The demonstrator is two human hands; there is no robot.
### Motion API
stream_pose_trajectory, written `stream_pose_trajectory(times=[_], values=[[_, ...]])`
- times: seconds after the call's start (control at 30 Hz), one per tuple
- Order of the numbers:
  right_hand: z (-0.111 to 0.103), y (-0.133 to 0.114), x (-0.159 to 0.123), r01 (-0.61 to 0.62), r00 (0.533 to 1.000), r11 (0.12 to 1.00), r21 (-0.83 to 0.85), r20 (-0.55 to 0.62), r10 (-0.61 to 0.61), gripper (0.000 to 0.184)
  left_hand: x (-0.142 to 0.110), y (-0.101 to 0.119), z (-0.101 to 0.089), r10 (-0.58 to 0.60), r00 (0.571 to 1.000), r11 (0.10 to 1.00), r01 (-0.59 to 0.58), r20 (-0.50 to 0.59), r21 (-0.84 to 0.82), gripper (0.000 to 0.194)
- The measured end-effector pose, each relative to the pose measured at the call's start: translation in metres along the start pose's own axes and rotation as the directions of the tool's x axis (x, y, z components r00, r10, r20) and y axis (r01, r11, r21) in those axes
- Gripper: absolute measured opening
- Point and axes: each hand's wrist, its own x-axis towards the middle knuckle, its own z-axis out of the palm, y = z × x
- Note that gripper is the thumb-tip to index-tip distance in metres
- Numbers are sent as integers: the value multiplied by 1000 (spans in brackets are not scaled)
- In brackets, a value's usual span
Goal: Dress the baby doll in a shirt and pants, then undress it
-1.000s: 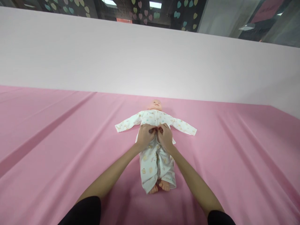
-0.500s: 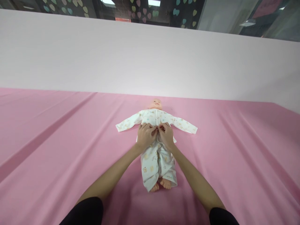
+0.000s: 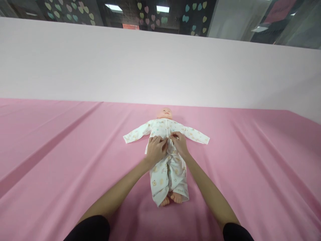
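A baby doll [image 3: 165, 113] lies on its back in the middle of a pink sheet [image 3: 62, 160], head away from me, bare feet toward me. It wears a white printed romper [image 3: 168, 174] with both sleeves spread sideways. My left hand [image 3: 155, 149] and my right hand [image 3: 179, 144] rest side by side on the doll's belly. Their fingers are curled and pinch the romper's front opening where the two edges meet. What lies under the fingertips is hidden.
A plain white wall panel [image 3: 160, 67] stands upright behind the sheet. Long creases run across the pink sheet on the left and right. Above the panel is a dark wall with pastel heart shapes [image 3: 150, 16].
Both hands stay pinched on the romper's front at the belly, shifting only slightly. The view has tipped a little, so the doll sits somewhat lower in the picture.
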Motion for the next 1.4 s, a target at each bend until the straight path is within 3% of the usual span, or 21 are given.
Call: stream_pose_trajectory(times=[0.1, 0.2, 0.3, 0.4, 0.57, 0.83, 0.93, 1.03, 1.13, 1.27, 1.4], values=[[-2, -1, -2, 153, 986, 975, -161, 84, -141, 12, -1, -1, 1, -14, 1000, 1000, 14, -12, -1, 26], [-1, -2, -6, 300, 952, 889, -345, 169, -256, 17, -2, -2, 3, -22, 1000, 1000, 22, -22, -4, 26], [-1, -4, -9, 353, 935, 830, -432, 203, -291, 20, -3, -2, 4, -10, 999, 1000, 10, -40, 12, 26], [-3, -4, -6, 277, 959, 895, -350, 163, -233, 17, -5, -2, 5, 49, 997, 997, -46, -58, 56, 27], [-8, -2, 2, 84, 987, 995, -52, 138, -76, 10, -4, 1, 2, 134, 991, 986, -131, -19, 103, 24], [-12, -5, 7, -190, 964, 965, 183, 221, 148, 14, -3, 5, -2, 126, 992, 991, -127, 22, 50, 22], [-11, -1, 9, -232, 959, 946, 228, 219, 182, 16, -5, 5, 0, 162, 986, 985, -163, 26, 49, 25], [-7, 2, 6, -139, 986, 979, 148, 112, 123, 13, -6, 4, 2, 178, 984, 983, -178, -4, 41, 26], [1, 4, -2, 91, 996, 984, -155, 24, -88, 15, -6, 3, 4, 176, 984, 984, -176, -36, 3, 27], [9, 6, -14, 286, 956, 827, -484, 86, -281, 31, -8, 3, 4, 112, 992, 989, -117, -54, -92, 27], [2, 9, -29, 413, 911, 770, -487, 240, -337, 39, -25, 2, -3, 27, 999, 957, -33, -25, -289, 19]])
